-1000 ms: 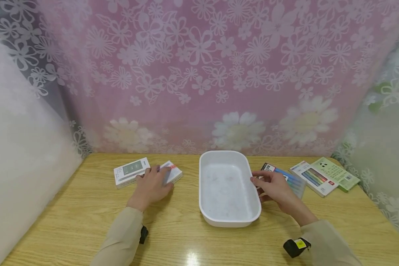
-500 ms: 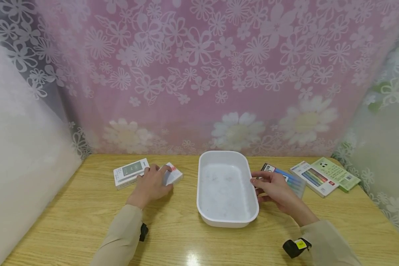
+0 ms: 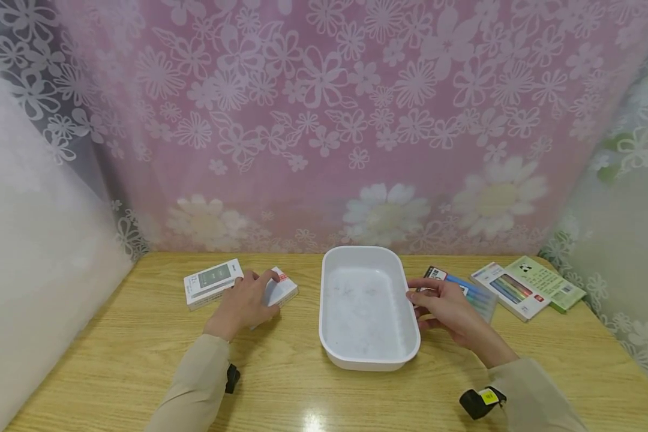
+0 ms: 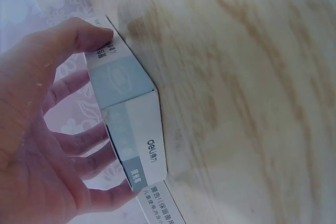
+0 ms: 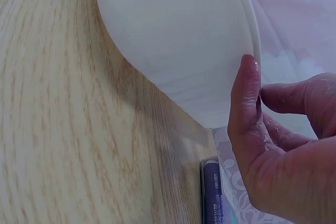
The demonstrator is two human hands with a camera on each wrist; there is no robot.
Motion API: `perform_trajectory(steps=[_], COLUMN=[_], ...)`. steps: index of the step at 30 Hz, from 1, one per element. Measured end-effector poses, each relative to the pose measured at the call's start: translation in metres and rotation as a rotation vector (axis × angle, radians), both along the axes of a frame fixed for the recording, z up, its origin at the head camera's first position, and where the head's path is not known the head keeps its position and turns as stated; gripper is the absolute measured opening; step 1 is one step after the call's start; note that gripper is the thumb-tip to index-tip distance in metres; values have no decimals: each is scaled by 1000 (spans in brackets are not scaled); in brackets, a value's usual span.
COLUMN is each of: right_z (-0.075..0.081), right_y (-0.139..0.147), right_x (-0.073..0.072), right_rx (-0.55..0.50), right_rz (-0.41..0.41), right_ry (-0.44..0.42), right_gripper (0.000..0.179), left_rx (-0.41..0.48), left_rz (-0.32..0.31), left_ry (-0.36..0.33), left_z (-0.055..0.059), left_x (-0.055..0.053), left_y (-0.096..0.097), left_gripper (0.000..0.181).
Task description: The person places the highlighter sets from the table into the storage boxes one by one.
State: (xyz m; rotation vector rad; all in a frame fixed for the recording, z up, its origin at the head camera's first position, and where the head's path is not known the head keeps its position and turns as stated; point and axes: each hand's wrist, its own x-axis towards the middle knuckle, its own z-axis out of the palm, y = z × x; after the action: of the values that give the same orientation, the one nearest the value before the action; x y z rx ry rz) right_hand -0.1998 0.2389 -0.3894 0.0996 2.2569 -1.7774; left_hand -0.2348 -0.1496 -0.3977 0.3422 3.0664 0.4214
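Note:
My left hand (image 3: 244,305) grips a small white and grey-blue box (image 4: 136,135) marked "deli", thumb on one side and fingers on the other. It is near the table surface; whether it touches cannot be told. Beside it lies a white box (image 3: 212,282) with a grey panel, partly behind the left fingers. At the middle of the table stands a white plastic tray (image 3: 324,336) with nothing in it. My right hand (image 3: 445,306) pinches the tray's right rim; the right wrist view shows its thumb and fingers at the edge.
Right of the tray lies a clear case of blue and green pens (image 3: 477,297), partly hidden by the right hand. Farther right are a white box with a coloured pencil picture (image 3: 513,291) and a green box (image 3: 551,282). A floral curtain (image 3: 324,150) hangs behind the table (image 3: 281,396).
The tray has shifted slightly left, with the right hand staying at its rim. The small box in the left hand has turned and tilted a little.

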Motion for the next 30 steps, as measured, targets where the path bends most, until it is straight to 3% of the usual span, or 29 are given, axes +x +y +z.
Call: perform_trajectory(steps=[10, 18, 30], right_z=[-2, -1, -1], right_y=[1, 2, 3], right_x=[-1, -1, -2], right_rx=[-1, -19, -38], right_rz=[1, -5, 5], right_ry=[0, -3, -16], right_gripper=[54, 55, 56], left_rx=[8, 74, 104], left_rz=[-27, -61, -132], left_ry=[44, 144, 214], left_z=[0, 13, 34], left_x=[0, 5, 22], left_y=[-4, -5, 1], left_gripper=[52, 50, 51])
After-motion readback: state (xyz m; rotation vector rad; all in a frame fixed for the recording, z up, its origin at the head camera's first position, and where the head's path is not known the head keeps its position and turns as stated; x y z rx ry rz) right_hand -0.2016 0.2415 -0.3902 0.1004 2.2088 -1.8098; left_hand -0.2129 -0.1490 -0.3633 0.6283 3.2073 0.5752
